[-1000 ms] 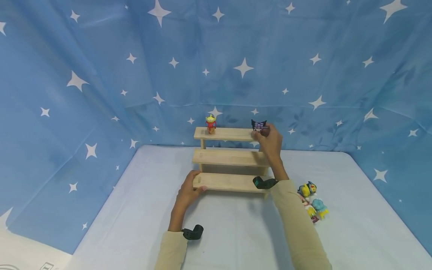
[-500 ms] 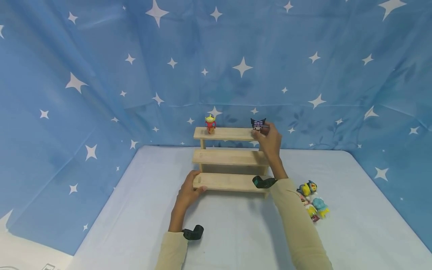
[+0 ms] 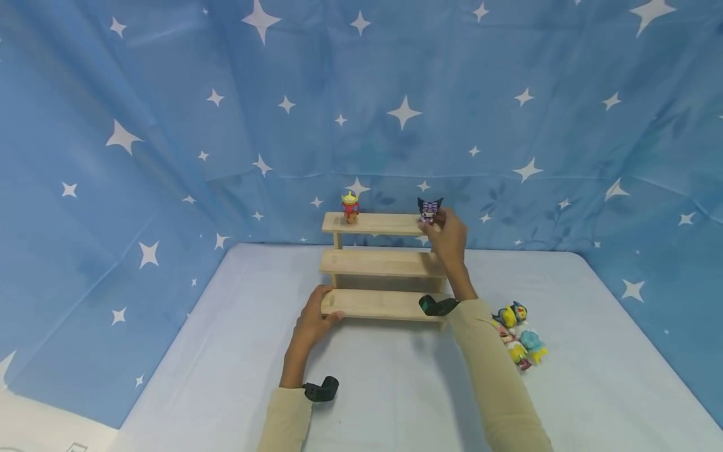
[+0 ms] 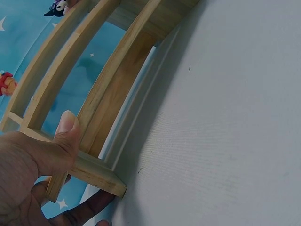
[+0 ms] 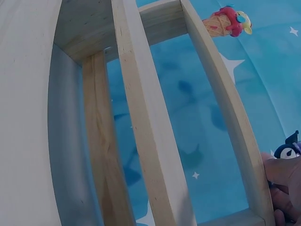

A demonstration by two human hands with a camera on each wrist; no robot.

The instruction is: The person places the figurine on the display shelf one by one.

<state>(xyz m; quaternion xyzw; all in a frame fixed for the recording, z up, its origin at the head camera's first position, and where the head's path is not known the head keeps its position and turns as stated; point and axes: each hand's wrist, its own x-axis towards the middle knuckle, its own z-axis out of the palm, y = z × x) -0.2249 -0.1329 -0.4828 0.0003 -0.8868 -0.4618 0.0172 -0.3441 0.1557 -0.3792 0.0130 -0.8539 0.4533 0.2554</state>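
Observation:
My right hand (image 3: 450, 237) holds a small figurine (image 3: 430, 207) with black pointed ears and a purple striped bow by its side, at the right end of the top board. In the right wrist view the fingers (image 5: 284, 174) partly cover this figurine (image 5: 288, 149). A three-tier wooden display shelf (image 3: 384, 263) stands on the table. Its lower left end is gripped by my left hand (image 3: 312, 319), with the thumb (image 4: 68, 126) along the front of the frame in the left wrist view. A red figurine with a yellow head (image 3: 351, 208) stands at the top board's left end, on an ice-cream-cone base.
Several colourful figurines (image 3: 531, 340) lie in a cluster on the white table (image 3: 384, 389), right of my right forearm. A blue curtain with white stars (image 3: 429, 75) hangs close behind the shelf.
More of the black-eared figurine's front and lower body shows now, as the right-hand fingers have shifted slightly off it. The left hand keeps its hold on the shelf.

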